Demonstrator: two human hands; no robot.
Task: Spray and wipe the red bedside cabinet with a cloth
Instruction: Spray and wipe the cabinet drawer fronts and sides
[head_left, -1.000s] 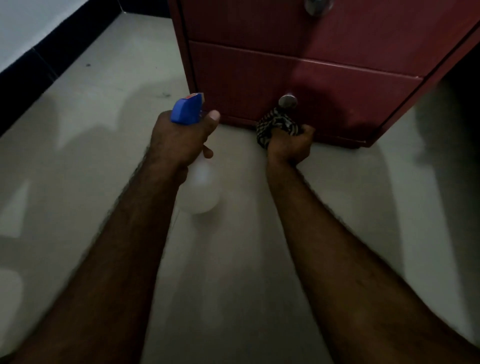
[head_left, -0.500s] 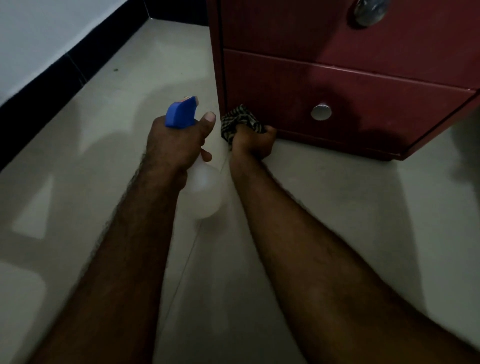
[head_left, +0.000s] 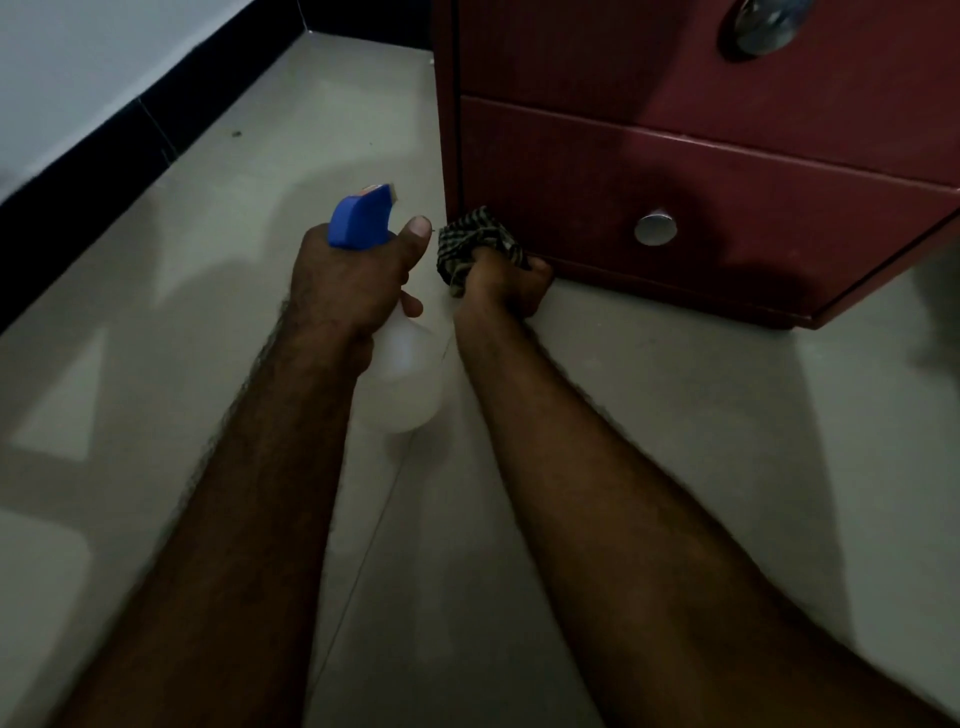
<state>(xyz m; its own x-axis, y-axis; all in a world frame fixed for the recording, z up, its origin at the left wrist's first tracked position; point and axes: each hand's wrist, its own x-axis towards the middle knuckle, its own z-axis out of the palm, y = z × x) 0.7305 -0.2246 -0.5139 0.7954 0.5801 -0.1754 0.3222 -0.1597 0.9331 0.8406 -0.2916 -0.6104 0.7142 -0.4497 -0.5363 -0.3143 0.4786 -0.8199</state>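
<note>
The red bedside cabinet (head_left: 727, 171) stands on the floor at the upper right, with two drawer fronts and round silver knobs (head_left: 655, 229). My right hand (head_left: 506, 283) grips a bunched checked cloth (head_left: 470, 241) against the bottom left corner of the lower drawer front. My left hand (head_left: 353, 283) holds a spray bottle (head_left: 402, 379) with a blue head and a translucent white body, just left of the cloth, nozzle pointing away from me.
Pale floor tiles (head_left: 675, 441) spread around the cabinet. A white wall with a dark skirting band (head_left: 130, 150) runs along the left. The room is dim.
My right hand has slid the cloth leftward along the cabinet's bottom edge, from below the lower knob to the left corner. The left hand kept hold of the bottle.
</note>
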